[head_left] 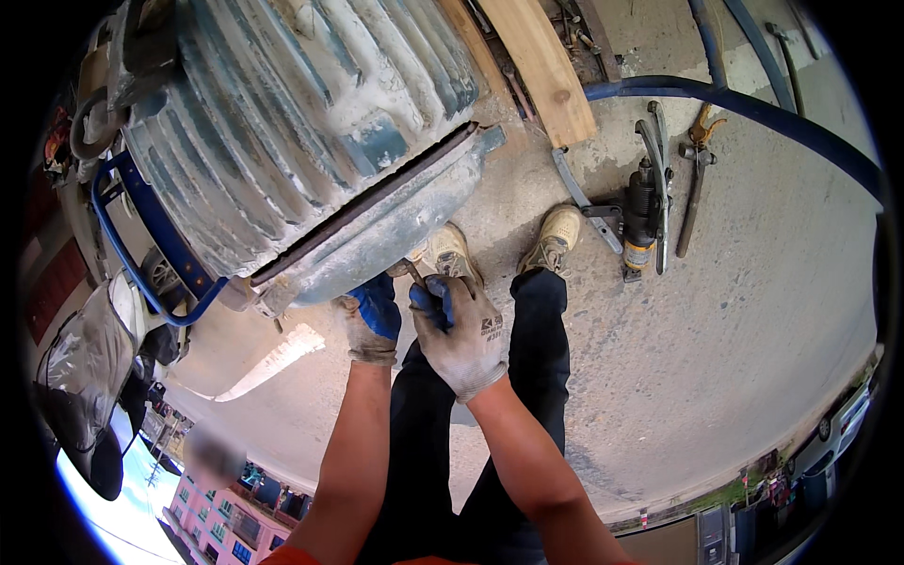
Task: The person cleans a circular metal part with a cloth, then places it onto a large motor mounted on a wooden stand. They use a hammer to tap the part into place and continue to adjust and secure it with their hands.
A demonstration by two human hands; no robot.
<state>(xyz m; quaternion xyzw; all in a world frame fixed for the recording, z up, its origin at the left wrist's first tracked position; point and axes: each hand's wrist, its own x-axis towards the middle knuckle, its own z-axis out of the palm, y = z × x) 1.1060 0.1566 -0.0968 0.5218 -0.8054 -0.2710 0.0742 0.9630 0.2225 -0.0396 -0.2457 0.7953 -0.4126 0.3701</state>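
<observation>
A large finned motor housing (pixel 301 122) with worn blue-grey paint lies in front of me. Along its near end a dark gap parts it from a rounded end cover (pixel 377 235). My right hand (pixel 463 334), in a grey glove with blue palm coating, is closed around a short metal rod (pixel 414 274) whose tip points up toward the cover's lower edge. Close beside it, my left hand (pixel 373 320), gloved alike, reaches to the underside of the cover. Its fingers are mostly hidden there, so what they hold cannot be made out.
On the concrete at right lie a black hydraulic puller (pixel 640 212) with metal arms, a hammer (pixel 695 188) and blue tubing (pixel 753 102). A wooden plank (pixel 541 71) and loose bolts are at the top. A blue metal frame (pixel 155 245) and a motorbike (pixel 94 358) stand left.
</observation>
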